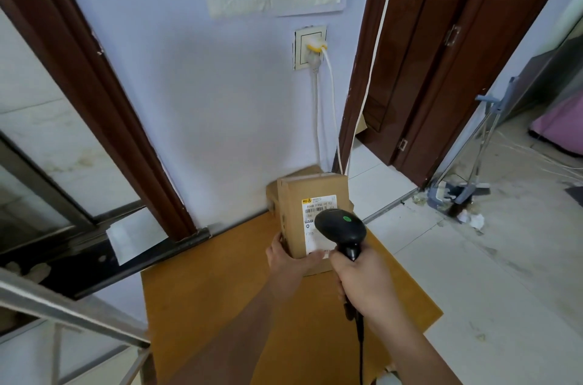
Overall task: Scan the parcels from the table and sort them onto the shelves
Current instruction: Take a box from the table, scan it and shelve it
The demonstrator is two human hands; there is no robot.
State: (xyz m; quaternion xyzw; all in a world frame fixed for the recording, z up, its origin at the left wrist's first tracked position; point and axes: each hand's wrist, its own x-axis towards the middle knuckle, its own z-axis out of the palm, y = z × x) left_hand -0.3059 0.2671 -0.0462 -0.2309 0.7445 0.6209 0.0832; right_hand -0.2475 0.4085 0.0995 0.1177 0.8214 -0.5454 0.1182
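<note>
A brown cardboard parcel (295,204) with a white shipping label stands upright above the orange-brown table (205,283). My left hand (288,258) grips its lower near end, fingers curled round the left side and thumb on the front. My right hand (362,280) holds a black barcode scanner (340,228) by its handle. The scanner's head, with a green light on top, points at the label and covers part of it. Behind the held parcel, another cardboard box (272,195) peeks out against the wall.
A wall socket (310,46) with white cables is on the wall ahead. Dark wooden door frames stand at left and right. A metal shelf frame (72,312) is at lower left. A dustpan and broom (457,192) and litter lie on the tiled floor at right.
</note>
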